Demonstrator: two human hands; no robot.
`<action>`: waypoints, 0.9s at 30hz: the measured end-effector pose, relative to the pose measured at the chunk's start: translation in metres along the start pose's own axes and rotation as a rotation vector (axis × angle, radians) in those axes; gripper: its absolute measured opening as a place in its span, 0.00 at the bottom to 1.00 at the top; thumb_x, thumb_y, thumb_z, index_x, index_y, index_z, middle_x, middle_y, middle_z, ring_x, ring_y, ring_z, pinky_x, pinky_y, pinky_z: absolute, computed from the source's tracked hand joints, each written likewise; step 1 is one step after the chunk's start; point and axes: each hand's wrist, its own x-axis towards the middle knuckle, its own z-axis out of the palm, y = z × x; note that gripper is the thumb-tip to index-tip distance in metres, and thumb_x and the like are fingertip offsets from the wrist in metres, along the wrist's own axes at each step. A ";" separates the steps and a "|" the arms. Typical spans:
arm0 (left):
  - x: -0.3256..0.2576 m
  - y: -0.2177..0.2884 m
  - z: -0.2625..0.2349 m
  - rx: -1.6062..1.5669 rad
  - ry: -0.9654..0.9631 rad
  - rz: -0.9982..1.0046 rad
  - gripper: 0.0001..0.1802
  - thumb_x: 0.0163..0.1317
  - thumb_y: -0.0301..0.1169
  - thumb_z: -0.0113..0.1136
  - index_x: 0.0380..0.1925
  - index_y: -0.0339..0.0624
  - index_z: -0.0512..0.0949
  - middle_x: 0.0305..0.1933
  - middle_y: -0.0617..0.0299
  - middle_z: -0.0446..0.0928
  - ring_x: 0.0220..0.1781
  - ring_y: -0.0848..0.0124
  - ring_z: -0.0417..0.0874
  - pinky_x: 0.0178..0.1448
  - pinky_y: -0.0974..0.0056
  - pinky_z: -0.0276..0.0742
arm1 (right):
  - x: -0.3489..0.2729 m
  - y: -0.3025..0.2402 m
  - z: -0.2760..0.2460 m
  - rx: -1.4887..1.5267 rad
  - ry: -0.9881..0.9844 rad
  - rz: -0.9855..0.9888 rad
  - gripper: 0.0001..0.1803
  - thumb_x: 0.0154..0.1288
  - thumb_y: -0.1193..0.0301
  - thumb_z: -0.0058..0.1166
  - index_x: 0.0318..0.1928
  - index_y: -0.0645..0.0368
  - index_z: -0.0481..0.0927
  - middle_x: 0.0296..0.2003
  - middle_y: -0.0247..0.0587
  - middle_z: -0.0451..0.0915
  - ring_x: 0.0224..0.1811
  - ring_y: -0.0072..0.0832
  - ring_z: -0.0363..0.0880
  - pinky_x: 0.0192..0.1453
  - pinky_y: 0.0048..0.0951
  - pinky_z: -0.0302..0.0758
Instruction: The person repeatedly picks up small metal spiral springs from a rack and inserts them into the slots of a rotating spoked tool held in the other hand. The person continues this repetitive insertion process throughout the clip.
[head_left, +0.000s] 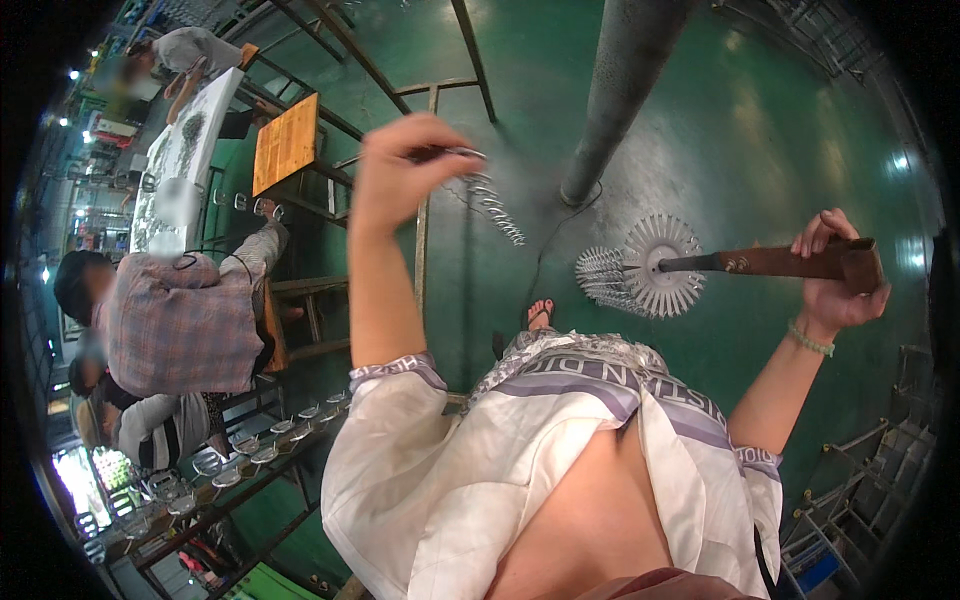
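Note:
My left hand point(405, 165), raised and slightly blurred, is closed in a pinch. From its fingertips trails a row of small shiny metal pieces point(497, 212); what they are strung on cannot be made out. My right hand point(835, 275), with a beaded bracelet at the wrist, is wrapped round the thick end of a long brown bar point(770, 262). At the bar's other end a dark shaft meets a round silvery rack point(660, 265) with flat pieces fanned out like spokes. Beside it bunches a cluster of similar silvery pieces point(605, 278).
A grey pillar point(630, 90) rises from the green floor point(540, 90) ahead. Left of me stand a wooden stool point(286, 145) and metal frames. Several people sit at a white table point(215, 110) and a long bench point(235, 475) with metal parts. Wire racks point(850, 480) stand at the right.

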 end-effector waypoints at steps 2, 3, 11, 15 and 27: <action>-0.002 -0.018 0.039 -0.022 -0.055 -0.026 0.08 0.40 0.21 0.69 0.24 0.37 0.81 0.25 0.65 0.76 0.27 0.78 0.74 0.30 0.73 0.67 | 0.001 -0.001 0.004 -0.031 0.013 -0.013 0.51 0.53 0.32 0.30 0.45 0.76 0.74 0.26 0.40 0.65 0.26 0.29 0.66 0.30 0.32 0.67; -0.003 -0.031 0.059 -0.013 -0.107 -0.035 0.08 0.41 0.23 0.69 0.24 0.39 0.81 0.24 0.66 0.76 0.25 0.78 0.73 0.28 0.73 0.66 | 0.001 -0.001 0.003 -0.037 0.003 -0.014 0.51 0.53 0.32 0.30 0.45 0.76 0.74 0.26 0.40 0.65 0.26 0.29 0.66 0.30 0.32 0.67; -0.027 -0.130 0.195 0.001 -0.280 0.040 0.09 0.43 0.33 0.69 0.24 0.44 0.81 0.26 0.65 0.77 0.27 0.69 0.77 0.30 0.67 0.69 | 0.001 0.001 0.005 -0.008 -0.043 -0.012 0.53 0.52 0.30 0.30 0.45 0.75 0.74 0.25 0.40 0.65 0.25 0.29 0.66 0.28 0.33 0.67; -0.037 -0.159 0.239 0.073 -0.351 0.046 0.11 0.43 0.38 0.68 0.24 0.46 0.80 0.28 0.65 0.77 0.31 0.64 0.78 0.34 0.62 0.72 | 0.001 -0.005 0.006 -0.040 -0.100 0.000 0.51 0.51 0.30 0.32 0.47 0.72 0.74 0.27 0.39 0.63 0.25 0.28 0.64 0.28 0.31 0.66; -0.061 -0.215 0.294 0.245 -0.606 -0.084 0.14 0.41 0.41 0.68 0.28 0.50 0.82 0.34 0.65 0.79 0.39 0.61 0.79 0.43 0.58 0.74 | 0.004 -0.002 0.008 -0.004 -0.238 -0.009 0.52 0.50 0.28 0.35 0.49 0.69 0.74 0.28 0.38 0.62 0.24 0.25 0.62 0.25 0.29 0.65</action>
